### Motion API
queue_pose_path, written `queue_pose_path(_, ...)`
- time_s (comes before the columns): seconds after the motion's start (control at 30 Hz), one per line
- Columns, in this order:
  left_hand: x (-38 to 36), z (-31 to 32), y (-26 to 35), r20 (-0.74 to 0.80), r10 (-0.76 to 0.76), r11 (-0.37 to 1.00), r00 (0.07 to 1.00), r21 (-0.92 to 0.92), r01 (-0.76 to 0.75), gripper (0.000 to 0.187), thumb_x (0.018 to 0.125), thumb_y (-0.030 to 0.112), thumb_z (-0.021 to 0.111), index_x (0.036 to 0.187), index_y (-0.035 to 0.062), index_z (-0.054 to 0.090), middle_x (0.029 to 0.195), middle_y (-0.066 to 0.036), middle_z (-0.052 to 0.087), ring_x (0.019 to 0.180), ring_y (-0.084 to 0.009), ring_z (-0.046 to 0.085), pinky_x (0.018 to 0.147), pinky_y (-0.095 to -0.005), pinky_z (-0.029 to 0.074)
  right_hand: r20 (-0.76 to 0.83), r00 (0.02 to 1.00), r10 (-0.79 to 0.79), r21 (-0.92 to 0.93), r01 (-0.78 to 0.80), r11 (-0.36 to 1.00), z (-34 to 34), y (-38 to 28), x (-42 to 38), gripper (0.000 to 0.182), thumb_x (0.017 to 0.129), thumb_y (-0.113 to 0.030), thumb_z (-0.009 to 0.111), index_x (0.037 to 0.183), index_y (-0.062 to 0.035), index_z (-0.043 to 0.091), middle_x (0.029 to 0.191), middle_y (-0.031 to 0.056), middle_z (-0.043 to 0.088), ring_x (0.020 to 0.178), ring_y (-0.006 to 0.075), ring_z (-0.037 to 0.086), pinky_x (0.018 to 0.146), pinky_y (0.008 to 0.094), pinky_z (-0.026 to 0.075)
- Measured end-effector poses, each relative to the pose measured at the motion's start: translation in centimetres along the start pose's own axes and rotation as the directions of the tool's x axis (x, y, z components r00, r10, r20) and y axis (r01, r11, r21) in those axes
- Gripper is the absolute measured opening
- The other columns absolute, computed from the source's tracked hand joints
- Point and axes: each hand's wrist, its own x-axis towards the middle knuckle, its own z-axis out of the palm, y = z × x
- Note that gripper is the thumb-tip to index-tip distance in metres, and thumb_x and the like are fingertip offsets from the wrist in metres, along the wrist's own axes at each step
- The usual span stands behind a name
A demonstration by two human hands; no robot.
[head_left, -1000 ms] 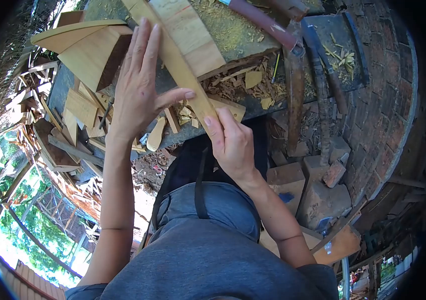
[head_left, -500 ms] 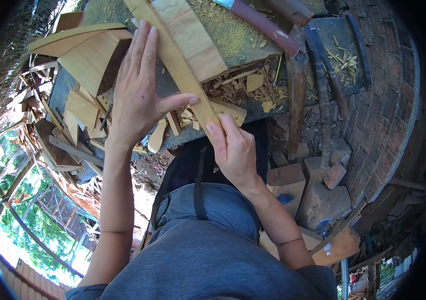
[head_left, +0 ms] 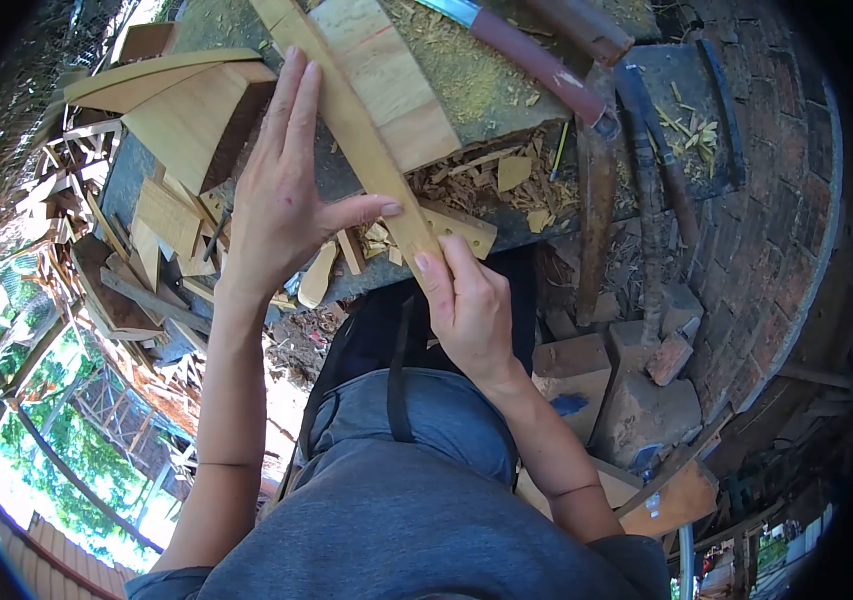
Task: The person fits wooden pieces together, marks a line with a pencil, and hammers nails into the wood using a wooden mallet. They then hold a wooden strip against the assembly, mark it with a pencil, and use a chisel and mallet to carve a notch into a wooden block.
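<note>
A long, narrow wooden strip (head_left: 352, 110) slants from the top of the view down to my waist. Its near end is in my right hand (head_left: 469, 300), the thumb on top and the fingers curled round it. Stretched out flat, my left hand (head_left: 279, 195) lies along the strip's left side, fingers pointing away from me, with the thumb tip over the strip. A wide pale board (head_left: 387, 90) with a red line lies just right of the strip. Left of my left hand stands an angled wooden piece (head_left: 187, 115) with a curved top edge.
Shavings and chips cover the worn workbench (head_left: 507, 75). A tool with a reddish-brown handle (head_left: 537, 60) lies at the back right, near a pencil (head_left: 559, 150). Offcuts (head_left: 167, 215) are piled at the left. A brick wall (head_left: 772, 210) curves along the right, with blocks (head_left: 652, 410) below.
Both hands keep nearly the same pose on the strip. The whole view has shifted slightly; the left hand's fingers sit a little lower in the view.
</note>
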Motion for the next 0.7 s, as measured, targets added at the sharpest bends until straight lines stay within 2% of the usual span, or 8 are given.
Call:
queue_pose_path(0.07, -0.01, 0.11, 0.11, 0.0, -0.037, 0.999, 0.999, -0.031, 0.037, 0.129, 0.052, 0.044, 0.091, 0.156, 0.0052, 0.026, 0.162, -0.016, 0.023, 0.146, -0.0348, 0.032, 0.117, -0.0457, 0.035, 0.015, 1.0, 0.013, 0.005, -0.013, 1.0, -0.01, -0.09, -0.07, 0.015, 0.099, -0.015, 0.06, 0.091, -0.0027, 0.054, 0.072, 0.0184, 0.063, 0.063, 0.0373, 0.066, 0.051, 0.0426, 0.048)
queue_pose_path(0.4, 0.14, 0.09, 0.12, -0.023, -0.025, 0.999, 0.999, -0.038, 0.024, 0.129, 0.052, 0.046, 0.091, 0.155, 0.0043, 0.026, 0.162, -0.017, 0.024, 0.146, -0.0353, 0.032, 0.117, -0.0461, 0.036, 0.033, 0.999, 0.026, 0.017, -0.027, 1.0, -0.19, 0.21, -0.01, 0.016, 0.1, -0.015, 0.059, 0.092, -0.0022, 0.055, 0.069, 0.0181, 0.063, 0.063, 0.0373, 0.067, 0.051, 0.0422, 0.049)
queue_pose_path(0.47, 0.19, 0.02, 0.02, -0.032, 0.023, 1.0, 0.999, 0.021, -0.022, 0.126, 0.056, 0.055, 0.087, 0.152, -0.0019, 0.028, 0.159, -0.024, 0.028, 0.14, -0.0408, 0.039, 0.112, -0.0446, 0.04, 0.032, 0.999, 0.028, 0.025, -0.029, 0.999, -0.18, 0.11, -0.05, 0.016, 0.1, -0.015, 0.059, 0.092, -0.002, 0.055, 0.069, 0.018, 0.063, 0.063, 0.0374, 0.066, 0.051, 0.0421, 0.048)
queue_pose_path(0.7, 0.35, 0.07, -0.04, -0.039, 0.041, 0.999, 0.998, 0.022, -0.04, 0.127, 0.056, 0.055, 0.087, 0.152, -0.0024, 0.028, 0.159, -0.022, 0.028, 0.14, -0.0399, 0.04, 0.111, -0.0449, 0.041, 0.027, 0.999, 0.03, 0.035, -0.031, 0.999, 0.15, 0.08, -0.08, 0.017, 0.1, -0.014, 0.058, 0.09, -0.0017, 0.053, 0.066, 0.0173, 0.061, 0.061, 0.0376, 0.066, 0.05, 0.042, 0.047)
